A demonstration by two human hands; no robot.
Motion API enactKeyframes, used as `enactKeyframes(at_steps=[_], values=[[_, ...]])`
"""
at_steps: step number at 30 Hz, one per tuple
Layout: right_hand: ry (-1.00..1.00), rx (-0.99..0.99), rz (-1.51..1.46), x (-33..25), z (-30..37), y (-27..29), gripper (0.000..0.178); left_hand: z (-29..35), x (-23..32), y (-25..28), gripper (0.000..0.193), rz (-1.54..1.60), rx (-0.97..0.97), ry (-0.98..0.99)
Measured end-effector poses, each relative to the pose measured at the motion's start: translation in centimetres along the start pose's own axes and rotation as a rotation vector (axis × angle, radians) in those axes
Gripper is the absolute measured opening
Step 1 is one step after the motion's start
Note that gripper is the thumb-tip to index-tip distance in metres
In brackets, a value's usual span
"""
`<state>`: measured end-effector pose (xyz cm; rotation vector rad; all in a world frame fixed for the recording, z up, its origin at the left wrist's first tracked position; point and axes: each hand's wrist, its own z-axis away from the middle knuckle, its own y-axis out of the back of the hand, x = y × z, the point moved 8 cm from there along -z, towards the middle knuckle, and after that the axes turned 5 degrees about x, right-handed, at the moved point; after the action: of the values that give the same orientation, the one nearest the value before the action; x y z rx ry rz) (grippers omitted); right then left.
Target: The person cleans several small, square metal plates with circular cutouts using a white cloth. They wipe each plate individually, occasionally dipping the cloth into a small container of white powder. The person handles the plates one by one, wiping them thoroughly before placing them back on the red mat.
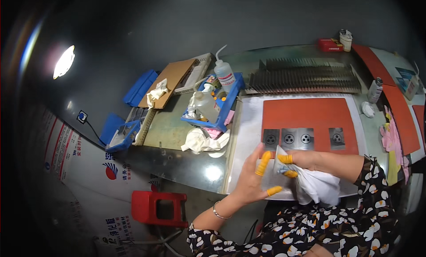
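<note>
My right hand [306, 160], with yellow finger cots on its fingertips, grips a bunched white cloth [317, 184] that hangs down toward my lap. Just left of it is my left hand [252, 179], fingers spread apart, also in yellow finger cots and holding nothing that I can see. Beyond both hands, several small grey metal plates [297, 139] with round three-hole patterns lie in a row on an orange mat [310, 113]. One dark plate [271, 137] lies at the left of that row, partly behind my left fingertips. A single plate [337, 138] lies apart at the right.
Behind the mat stands a long row of upright thin plates [306, 79]. At the left, a blue tray [235, 102] holds a wash bottle [224, 74] and other bottles. White cloths [205, 141] lie before it. Pink gloves [390, 137] and a can [375, 90] are at the right.
</note>
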<state>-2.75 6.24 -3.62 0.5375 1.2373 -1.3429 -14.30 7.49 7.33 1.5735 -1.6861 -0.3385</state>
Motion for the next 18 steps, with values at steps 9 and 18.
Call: enactKeyframes(at_steps=[9,18], values=[[0.433,0.296,1.327,-10.5,-5.8,-7.0,0.031,2.8,-7.6,2.1,0.089,0.091,0.281,0.311],[0.848,0.135,0.390,-14.5,-11.3,-7.6,0.032,-0.5,-13.6,6.1,0.087,0.483,0.325,0.436]])
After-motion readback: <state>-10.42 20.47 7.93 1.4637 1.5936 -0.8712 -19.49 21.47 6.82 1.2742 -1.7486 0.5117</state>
